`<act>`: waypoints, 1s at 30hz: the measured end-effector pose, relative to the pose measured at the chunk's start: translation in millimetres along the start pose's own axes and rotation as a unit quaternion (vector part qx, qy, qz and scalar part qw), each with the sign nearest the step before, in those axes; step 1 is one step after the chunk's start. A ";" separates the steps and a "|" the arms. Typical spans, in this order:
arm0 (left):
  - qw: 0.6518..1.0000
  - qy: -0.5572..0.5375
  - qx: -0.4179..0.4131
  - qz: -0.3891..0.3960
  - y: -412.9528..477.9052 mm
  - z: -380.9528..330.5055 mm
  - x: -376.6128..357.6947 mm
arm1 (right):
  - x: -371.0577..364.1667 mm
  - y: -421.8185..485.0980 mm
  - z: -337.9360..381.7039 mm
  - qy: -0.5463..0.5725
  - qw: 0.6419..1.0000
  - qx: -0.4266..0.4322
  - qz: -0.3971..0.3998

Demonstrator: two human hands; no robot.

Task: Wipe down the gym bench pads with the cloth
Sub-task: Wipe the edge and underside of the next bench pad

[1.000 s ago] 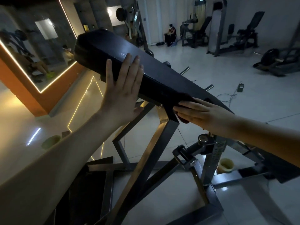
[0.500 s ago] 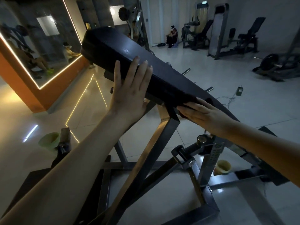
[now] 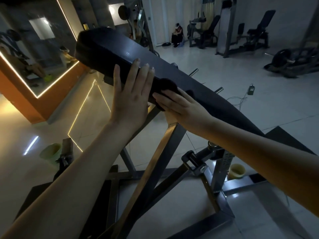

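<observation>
Head cam: I see L hand [image 3: 131, 97] flat on pad [image 3: 120, 52] side, R hand [image 3: 179, 106] flat too, pressing cloth [image 3: 164, 87] against pad.

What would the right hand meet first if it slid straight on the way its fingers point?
Most likely the left hand, flat against the bench pad just ahead of the right hand and its dark cloth; both hands seem to lie on the same surface.

Left hand [image 3: 129, 99] flat, fingers straight, against the side of the inclined black bench pad [image 3: 120, 56]; right hand [image 3: 177, 106] presses a dark cloth [image 3: 165, 85] to the pad's edge above the steel frame [image 3: 160, 161].
</observation>
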State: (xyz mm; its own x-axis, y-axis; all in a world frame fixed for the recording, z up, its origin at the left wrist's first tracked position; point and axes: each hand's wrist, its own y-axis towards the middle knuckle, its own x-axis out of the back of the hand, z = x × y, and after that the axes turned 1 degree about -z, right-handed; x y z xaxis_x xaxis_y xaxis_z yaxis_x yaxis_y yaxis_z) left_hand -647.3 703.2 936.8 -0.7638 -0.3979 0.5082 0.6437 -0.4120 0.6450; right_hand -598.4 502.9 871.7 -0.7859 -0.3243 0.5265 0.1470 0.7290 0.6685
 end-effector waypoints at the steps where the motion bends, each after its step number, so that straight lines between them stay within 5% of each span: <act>1: 1.000 -0.012 -0.001 0.000 0.1 0.5 -0.5 | -1.0 -12.4 -3.9 -0.011 1.000 0.012 0.018; 9: 0.998 -0.063 -0.022 -0.004 2.3 7.4 1.7 | 30.3 -105.4 -29.1 0.012 0.989 -0.003 0.146; 15: 0.998 -0.033 -0.029 0.033 12.2 32.1 14.8 | 32.4 -12.7 -9.9 0.073 0.996 0.045 -0.029; 21: 0.997 0.029 -0.052 0.039 8.6 34.3 11.9 | -17.4 36.6 -2.4 0.026 0.987 -0.036 -0.155; 30: 0.999 -0.023 -0.040 -0.019 14.3 30.9 -9.1 | -19.9 -87.7 -32.7 0.033 0.999 -0.007 -0.010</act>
State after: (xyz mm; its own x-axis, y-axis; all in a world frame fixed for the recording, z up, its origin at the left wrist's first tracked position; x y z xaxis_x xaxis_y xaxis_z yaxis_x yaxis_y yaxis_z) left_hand -632.5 726.3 959.0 -0.7876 -0.3434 0.5116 0.6149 -0.4913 0.6169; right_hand -576.0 425.6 819.7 -0.7472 -0.3782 0.5465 0.1400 0.7142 0.6857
